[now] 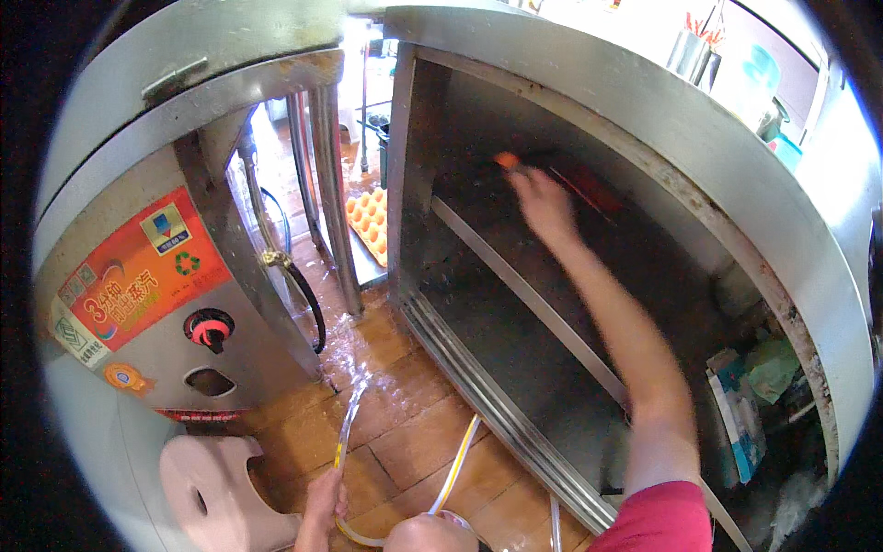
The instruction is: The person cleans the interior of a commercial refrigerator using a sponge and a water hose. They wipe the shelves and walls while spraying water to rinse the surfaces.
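Observation:
My left hand [323, 500] grips a clear plastic hose [339, 448] with a yellow stripe, near the bottom of the view. Water [360, 376] pours from the hose's end onto the brown tiled floor [400, 448]. My right arm reaches into a dark steel cabinet [510, 303]. There my right hand [541, 200] holds a small orange object [507, 161] at the inner back wall, above the shelf edge [524, 286]. Blur hides what kind of object it is.
A pink plastic stool [207, 493] stands at lower left, by a steel appliance with a red knob [210, 331]. An orange egg tray [369, 221] lies beyond the gap. Steel door tracks [497, 407] edge the cabinet; a box [738, 414] sits inside, right.

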`<move>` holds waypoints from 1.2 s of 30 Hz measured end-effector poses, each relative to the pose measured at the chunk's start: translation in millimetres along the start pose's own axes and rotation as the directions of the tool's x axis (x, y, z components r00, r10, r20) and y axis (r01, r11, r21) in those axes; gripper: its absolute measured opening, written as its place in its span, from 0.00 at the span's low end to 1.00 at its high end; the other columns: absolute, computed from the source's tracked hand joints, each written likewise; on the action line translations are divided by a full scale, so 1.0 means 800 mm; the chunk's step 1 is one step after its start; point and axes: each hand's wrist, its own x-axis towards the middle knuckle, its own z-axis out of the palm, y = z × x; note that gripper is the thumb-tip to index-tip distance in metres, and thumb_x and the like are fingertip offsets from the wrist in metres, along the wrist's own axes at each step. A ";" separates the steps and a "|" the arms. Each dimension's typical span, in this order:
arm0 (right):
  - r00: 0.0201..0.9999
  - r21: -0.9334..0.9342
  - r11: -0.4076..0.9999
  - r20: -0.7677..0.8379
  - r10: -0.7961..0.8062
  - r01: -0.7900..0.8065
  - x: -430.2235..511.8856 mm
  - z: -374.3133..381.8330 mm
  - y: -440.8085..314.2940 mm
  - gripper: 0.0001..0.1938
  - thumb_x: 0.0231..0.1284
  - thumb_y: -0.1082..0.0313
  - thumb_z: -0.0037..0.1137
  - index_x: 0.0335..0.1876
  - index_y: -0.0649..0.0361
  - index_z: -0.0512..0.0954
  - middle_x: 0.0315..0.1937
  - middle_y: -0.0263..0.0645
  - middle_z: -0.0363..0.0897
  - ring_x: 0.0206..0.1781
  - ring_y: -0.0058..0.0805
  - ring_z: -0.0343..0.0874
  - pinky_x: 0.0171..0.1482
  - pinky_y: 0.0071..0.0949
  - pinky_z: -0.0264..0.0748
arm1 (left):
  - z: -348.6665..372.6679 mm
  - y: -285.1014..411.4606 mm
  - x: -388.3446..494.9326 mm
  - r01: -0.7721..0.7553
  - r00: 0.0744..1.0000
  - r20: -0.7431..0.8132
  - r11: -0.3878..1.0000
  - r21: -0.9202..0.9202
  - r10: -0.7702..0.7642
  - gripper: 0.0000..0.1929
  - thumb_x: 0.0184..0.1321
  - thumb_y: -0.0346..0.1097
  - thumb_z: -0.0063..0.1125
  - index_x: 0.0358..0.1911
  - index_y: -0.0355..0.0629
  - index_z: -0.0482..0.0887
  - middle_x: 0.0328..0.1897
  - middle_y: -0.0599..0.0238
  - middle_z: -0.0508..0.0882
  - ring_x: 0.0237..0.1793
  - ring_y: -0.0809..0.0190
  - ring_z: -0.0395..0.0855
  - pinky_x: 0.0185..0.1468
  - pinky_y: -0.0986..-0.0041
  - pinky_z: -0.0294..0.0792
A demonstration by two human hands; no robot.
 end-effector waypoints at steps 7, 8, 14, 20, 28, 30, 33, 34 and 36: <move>0.977 -0.535 0.842 0.132 0.170 -0.074 0.017 -0.015 0.159 0.25 0.65 0.45 0.36 0.56 0.56 0.72 0.52 0.50 0.74 0.56 0.48 0.73 0.58 0.43 0.66 | -0.017 -0.018 0.004 0.069 0.996 -0.061 0.997 -0.024 -0.070 0.17 0.64 0.46 0.45 0.48 0.44 0.74 0.09 0.69 0.65 0.06 0.69 0.58 0.11 0.74 0.53; 0.945 -0.643 0.752 0.136 0.297 -0.144 0.035 0.011 0.155 0.25 0.64 0.46 0.36 0.57 0.55 0.70 0.54 0.49 0.73 0.58 0.48 0.71 0.58 0.46 0.65 | -0.017 -0.016 0.006 0.078 0.994 -0.078 0.997 -0.003 -0.078 0.17 0.64 0.46 0.45 0.49 0.43 0.74 0.09 0.69 0.65 0.06 0.69 0.58 0.11 0.75 0.53; 0.940 -0.524 0.851 0.289 0.183 -0.004 0.079 0.144 0.045 0.22 0.64 0.53 0.37 0.58 0.55 0.70 0.63 0.45 0.63 0.67 0.44 0.59 0.65 0.52 0.54 | 0.000 -0.013 0.013 0.073 0.996 -0.057 0.996 -0.044 -0.075 0.13 0.64 0.46 0.46 0.39 0.43 0.73 0.09 0.69 0.66 0.06 0.69 0.57 0.11 0.76 0.53; 0.820 0.033 0.988 0.563 0.104 -0.148 0.037 0.101 -0.035 0.20 0.63 0.53 0.40 0.43 0.65 0.75 0.44 0.55 0.76 0.50 0.53 0.74 0.49 0.44 0.68 | -0.002 -0.008 0.014 0.068 0.997 -0.039 0.998 -0.015 -0.068 0.11 0.66 0.45 0.44 0.35 0.47 0.73 0.11 0.71 0.66 0.08 0.70 0.59 0.12 0.77 0.53; 0.928 0.131 0.928 -0.089 0.361 -0.348 0.034 0.177 -0.095 0.16 0.67 0.62 0.32 0.44 0.67 0.69 0.36 0.61 0.77 0.43 0.58 0.77 0.46 0.49 0.73 | -0.002 0.039 0.025 0.064 0.998 -0.008 0.996 0.064 -0.063 0.11 0.65 0.46 0.46 0.33 0.47 0.73 0.09 0.72 0.65 0.07 0.71 0.57 0.11 0.78 0.53; 0.926 0.149 0.952 -0.232 0.297 -0.268 0.022 0.189 -0.098 0.15 0.66 0.63 0.34 0.45 0.68 0.69 0.42 0.62 0.75 0.47 0.56 0.76 0.50 0.46 0.71 | 0.006 0.057 0.027 0.124 0.992 -0.023 0.992 0.029 -0.123 0.12 0.65 0.46 0.46 0.32 0.46 0.73 0.09 0.72 0.65 0.06 0.71 0.57 0.11 0.78 0.52; 0.967 -0.277 0.934 -0.177 0.182 -0.226 0.001 0.189 -0.098 0.21 0.61 0.67 0.40 0.58 0.68 0.65 0.56 0.59 0.69 0.63 0.52 0.64 0.63 0.45 0.58 | 0.015 0.078 0.032 0.129 0.992 -0.011 0.978 0.166 -0.129 0.12 0.66 0.46 0.46 0.31 0.47 0.73 0.09 0.72 0.66 0.06 0.71 0.57 0.11 0.78 0.51; 0.968 -0.408 0.889 -0.218 0.126 -0.208 -0.004 0.188 -0.096 0.22 0.61 0.66 0.41 0.60 0.68 0.64 0.58 0.58 0.67 0.65 0.51 0.62 0.64 0.47 0.56 | 0.018 0.081 0.033 0.095 0.995 0.010 0.982 0.166 -0.098 0.12 0.66 0.45 0.46 0.31 0.47 0.73 0.09 0.72 0.66 0.06 0.72 0.57 0.11 0.79 0.50; 0.988 -0.641 0.753 -0.062 0.142 -0.149 -0.012 0.186 -0.092 0.25 0.60 0.66 0.41 0.63 0.67 0.62 0.62 0.56 0.64 0.68 0.49 0.57 0.66 0.49 0.51 | 0.023 0.083 0.039 0.031 0.996 0.073 0.989 0.147 -0.042 0.11 0.66 0.45 0.46 0.32 0.47 0.74 0.09 0.72 0.66 0.06 0.71 0.57 0.11 0.78 0.51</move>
